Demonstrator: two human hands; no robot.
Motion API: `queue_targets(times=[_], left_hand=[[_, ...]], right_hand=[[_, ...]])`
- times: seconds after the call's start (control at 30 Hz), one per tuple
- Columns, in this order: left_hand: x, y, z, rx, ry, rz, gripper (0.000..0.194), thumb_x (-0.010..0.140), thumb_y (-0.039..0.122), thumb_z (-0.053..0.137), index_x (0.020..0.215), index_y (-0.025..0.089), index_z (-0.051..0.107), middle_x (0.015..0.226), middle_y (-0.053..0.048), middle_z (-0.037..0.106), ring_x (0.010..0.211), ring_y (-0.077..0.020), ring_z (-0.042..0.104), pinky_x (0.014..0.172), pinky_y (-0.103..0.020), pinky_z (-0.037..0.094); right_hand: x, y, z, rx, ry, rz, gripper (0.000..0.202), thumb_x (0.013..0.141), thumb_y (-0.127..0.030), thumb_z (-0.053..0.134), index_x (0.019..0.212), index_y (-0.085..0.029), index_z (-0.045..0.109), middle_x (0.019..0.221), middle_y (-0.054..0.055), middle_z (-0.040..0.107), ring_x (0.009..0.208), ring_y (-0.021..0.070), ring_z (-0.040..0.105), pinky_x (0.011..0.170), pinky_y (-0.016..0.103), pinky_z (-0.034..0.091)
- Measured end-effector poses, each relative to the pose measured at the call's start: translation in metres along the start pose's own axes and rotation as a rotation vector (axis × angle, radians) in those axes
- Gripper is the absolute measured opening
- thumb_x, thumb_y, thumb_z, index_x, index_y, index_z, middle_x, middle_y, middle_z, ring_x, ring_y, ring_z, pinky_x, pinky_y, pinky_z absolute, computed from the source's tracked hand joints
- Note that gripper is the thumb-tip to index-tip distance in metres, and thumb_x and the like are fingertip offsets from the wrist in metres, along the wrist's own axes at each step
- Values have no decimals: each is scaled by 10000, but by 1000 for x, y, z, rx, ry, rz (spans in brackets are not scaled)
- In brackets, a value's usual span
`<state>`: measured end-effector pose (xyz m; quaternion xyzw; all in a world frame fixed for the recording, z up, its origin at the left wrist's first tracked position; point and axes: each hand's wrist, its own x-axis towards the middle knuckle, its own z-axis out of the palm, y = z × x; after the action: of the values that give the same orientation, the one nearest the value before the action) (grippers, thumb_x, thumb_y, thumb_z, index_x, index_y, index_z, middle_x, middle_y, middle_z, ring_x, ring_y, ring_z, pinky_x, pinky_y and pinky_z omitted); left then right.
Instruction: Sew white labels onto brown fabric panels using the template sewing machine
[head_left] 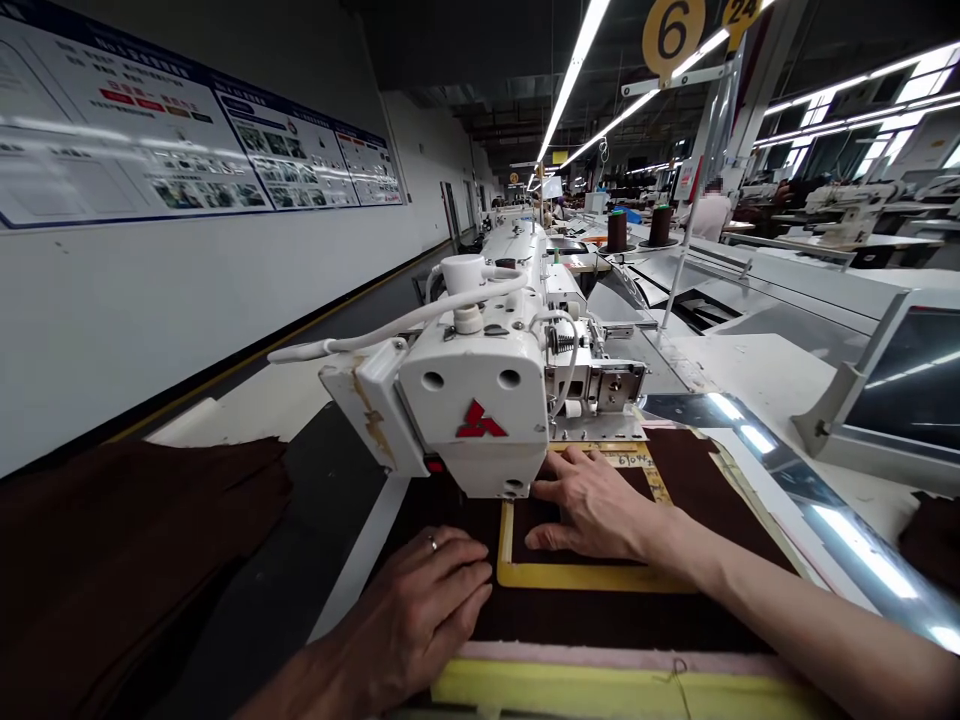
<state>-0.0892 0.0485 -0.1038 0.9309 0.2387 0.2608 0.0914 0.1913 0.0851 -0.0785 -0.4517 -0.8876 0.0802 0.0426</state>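
A white sewing machine head [472, 400] with a red three-diamond mark stands in front of me, over dark brown cloth [600, 620]. On the cloth lies a yellow frame-shaped template [585, 577] with handwriting on its far side. My right hand [592, 505] rests inside that frame, fingers spread and thumb apart, its fingertips beside the machine head. Left of the frame, my left hand [427, 600] lies palm down on the cloth, a ring on one finger. Neither hand holds anything that I can see. The needle area is hidden beneath the machine head.
Brown cloth [135, 560] is piled at the left. A screen [911, 385] stands on the right of the table. Thread cones [617, 232] stand farther back by a thin pole [686, 240]. A yellow strip [600, 688] runs along the near edge. A wall with posters [187, 130] flanks the left.
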Motion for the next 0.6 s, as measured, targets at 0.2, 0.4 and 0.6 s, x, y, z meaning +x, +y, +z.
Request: queue_targets(times=[0.2,0.4,0.6], left_hand=[[8,12,1,17,-70,19,310,985,106,571,1277,188,635,1220,-97,689,1105,-242,617,971,-414,555],[15,22,6,39,-169,-36,258,981,229,628,1238,205,639,1359,-95,646,1179,-294,595,987,-479,551],[11,30,5,29,-163,-41,249,961,202,637,1209,205,650,1322,-81,666,1195,-287,592,995,-466,544]], right_hand=[[-7,-6,9,9,45,-16,642,915,-747,563,1341,-275,656,1229,126,595,1086,358,527,934,566,448],[-15,-12,10,19,35,-19,685,932,-762,509,1425,-294,599,1208,118,588,1060,350,524,894,561,458],[-23,-19,13,74,79,-23,737,923,-776,507,1366,-198,620,1193,125,583,1073,342,513,906,545,463]])
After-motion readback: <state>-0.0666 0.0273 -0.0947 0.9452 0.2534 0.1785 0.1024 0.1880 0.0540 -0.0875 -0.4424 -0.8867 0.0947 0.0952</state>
